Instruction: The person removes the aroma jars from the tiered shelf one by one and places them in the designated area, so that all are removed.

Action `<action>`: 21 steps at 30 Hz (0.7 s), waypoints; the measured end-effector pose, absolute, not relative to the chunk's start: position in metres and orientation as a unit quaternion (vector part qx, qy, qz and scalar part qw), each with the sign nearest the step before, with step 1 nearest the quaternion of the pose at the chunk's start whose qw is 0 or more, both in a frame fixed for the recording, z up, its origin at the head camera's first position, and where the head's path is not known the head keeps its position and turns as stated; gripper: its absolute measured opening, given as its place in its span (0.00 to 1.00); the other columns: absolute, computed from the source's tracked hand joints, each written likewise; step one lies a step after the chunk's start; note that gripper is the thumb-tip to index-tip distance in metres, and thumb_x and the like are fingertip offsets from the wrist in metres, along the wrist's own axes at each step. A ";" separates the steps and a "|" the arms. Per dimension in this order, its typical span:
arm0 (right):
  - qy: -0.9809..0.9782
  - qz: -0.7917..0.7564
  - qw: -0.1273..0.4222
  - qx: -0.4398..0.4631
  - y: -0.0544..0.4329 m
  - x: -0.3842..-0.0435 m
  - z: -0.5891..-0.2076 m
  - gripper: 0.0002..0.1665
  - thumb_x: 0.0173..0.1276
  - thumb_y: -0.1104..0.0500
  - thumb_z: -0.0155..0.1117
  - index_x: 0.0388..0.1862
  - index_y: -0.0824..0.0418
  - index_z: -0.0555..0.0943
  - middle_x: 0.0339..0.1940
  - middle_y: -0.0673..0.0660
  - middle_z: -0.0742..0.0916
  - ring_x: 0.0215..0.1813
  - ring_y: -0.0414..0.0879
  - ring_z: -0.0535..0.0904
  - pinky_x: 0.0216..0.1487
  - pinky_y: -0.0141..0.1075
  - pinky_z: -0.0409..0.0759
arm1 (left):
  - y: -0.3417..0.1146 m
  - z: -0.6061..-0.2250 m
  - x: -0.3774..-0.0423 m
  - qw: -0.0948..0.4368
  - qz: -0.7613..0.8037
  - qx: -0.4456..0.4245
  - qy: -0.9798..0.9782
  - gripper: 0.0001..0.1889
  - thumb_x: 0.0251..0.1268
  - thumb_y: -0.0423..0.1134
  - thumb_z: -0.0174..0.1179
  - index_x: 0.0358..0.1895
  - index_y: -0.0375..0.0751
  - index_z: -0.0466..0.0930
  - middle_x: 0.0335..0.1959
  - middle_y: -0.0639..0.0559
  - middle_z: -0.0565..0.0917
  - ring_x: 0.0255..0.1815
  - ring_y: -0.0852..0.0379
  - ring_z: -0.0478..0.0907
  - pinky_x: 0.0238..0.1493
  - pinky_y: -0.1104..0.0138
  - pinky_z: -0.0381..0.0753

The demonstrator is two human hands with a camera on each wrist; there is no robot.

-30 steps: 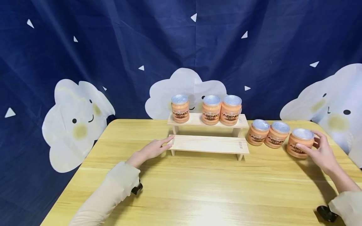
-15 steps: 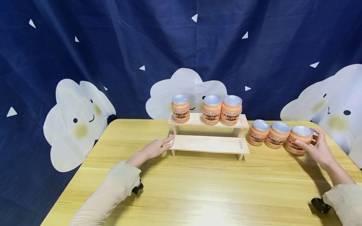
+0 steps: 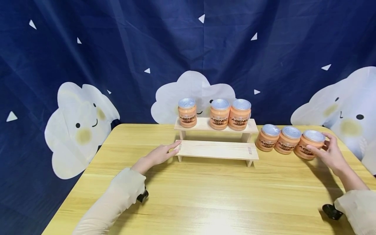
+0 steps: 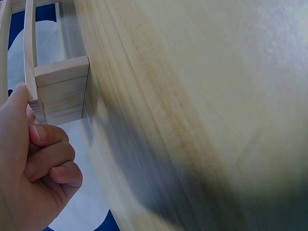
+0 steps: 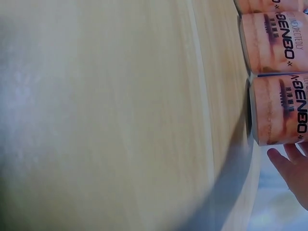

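In the head view my left hand (image 3: 157,155) holds the left end of the lower step of a two-step wooden stand (image 3: 215,149). The left wrist view shows thumb and index finger pinching the board's end (image 4: 32,94), the other fingers curled below. On the right, my right hand (image 3: 332,153) grips an orange jar (image 3: 308,148) with a silver lid, thumb at its front and fingers round its right side. That jar stands upright on the table, touching a middle jar (image 3: 287,143). Another matching jar (image 3: 267,140) is left of it, close to the stand.
On the upper step stand a single jar (image 3: 188,116) at the left and a pair, a middle jar (image 3: 219,117) and a right jar (image 3: 239,117). A wood-grain table (image 3: 188,195) carries everything. Behind it hangs a dark blue curtain (image 3: 132,39) with clouds.
My right hand has slid the rightmost jar left and slightly back, closing the gap to the middle jar. The left hand and the stand have stayed put.
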State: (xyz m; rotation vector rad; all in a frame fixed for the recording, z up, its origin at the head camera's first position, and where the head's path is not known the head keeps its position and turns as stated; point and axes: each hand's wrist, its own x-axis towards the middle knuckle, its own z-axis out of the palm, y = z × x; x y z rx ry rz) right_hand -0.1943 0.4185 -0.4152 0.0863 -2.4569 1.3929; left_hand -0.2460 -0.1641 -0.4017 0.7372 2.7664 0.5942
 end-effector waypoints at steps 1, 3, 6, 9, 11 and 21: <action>-0.859 0.487 0.157 0.030 0.418 -0.194 -0.415 0.34 0.65 0.67 0.56 0.60 0.56 0.48 0.38 0.36 0.68 0.39 0.19 0.65 0.34 0.16 0.68 | -0.164 -0.402 -0.246 0.107 0.201 0.251 0.941 0.28 0.70 0.55 0.41 0.71 0.57 0.51 0.65 0.44 0.66 0.22 0.58 0.67 0.49 0.58 0.68; -0.858 0.488 0.156 0.028 0.418 -0.194 -0.415 0.34 0.65 0.66 0.56 0.60 0.54 0.48 0.40 0.37 0.67 0.40 0.20 0.64 0.34 0.15 0.68 | -0.164 -0.402 -0.246 0.110 0.203 0.248 0.941 0.28 0.70 0.55 0.40 0.71 0.58 0.51 0.64 0.44 0.68 0.20 0.58 0.64 0.48 0.59 0.68; -0.859 0.486 0.158 0.022 0.417 -0.194 -0.416 0.34 0.65 0.65 0.56 0.61 0.54 0.49 0.42 0.37 0.65 0.40 0.21 0.63 0.34 0.15 0.67 | -0.164 -0.402 -0.246 0.109 0.205 0.249 0.940 0.28 0.70 0.56 0.40 0.71 0.58 0.51 0.62 0.43 0.69 0.17 0.60 0.60 0.46 0.59 0.68; -0.864 0.477 0.160 0.018 0.418 -0.195 -0.416 0.36 0.65 0.65 0.57 0.65 0.61 0.49 0.43 0.38 0.63 0.40 0.20 0.61 0.34 0.15 0.67 | -0.165 -0.402 -0.246 0.110 0.206 0.249 0.940 0.28 0.70 0.57 0.40 0.71 0.58 0.51 0.64 0.44 0.67 0.14 0.60 0.55 0.45 0.60 0.68; -0.867 0.470 0.161 0.017 0.418 -0.196 -0.416 0.38 0.65 0.64 0.57 0.67 0.67 0.48 0.44 0.38 0.63 0.40 0.20 0.61 0.34 0.15 0.67 | -0.165 -0.402 -0.246 0.111 0.207 0.249 0.940 0.28 0.70 0.57 0.39 0.71 0.58 0.50 0.64 0.43 0.68 0.12 0.61 0.53 0.45 0.60 0.68; -0.874 0.460 0.158 0.008 0.414 -0.198 -0.415 0.41 0.66 0.64 0.56 0.68 0.71 0.44 0.44 0.39 0.64 0.40 0.20 0.60 0.35 0.14 0.66 | -0.165 -0.401 -0.245 0.116 0.211 0.248 0.938 0.29 0.70 0.57 0.39 0.71 0.58 0.50 0.39 0.44 0.80 0.11 0.61 0.49 0.44 0.61 0.68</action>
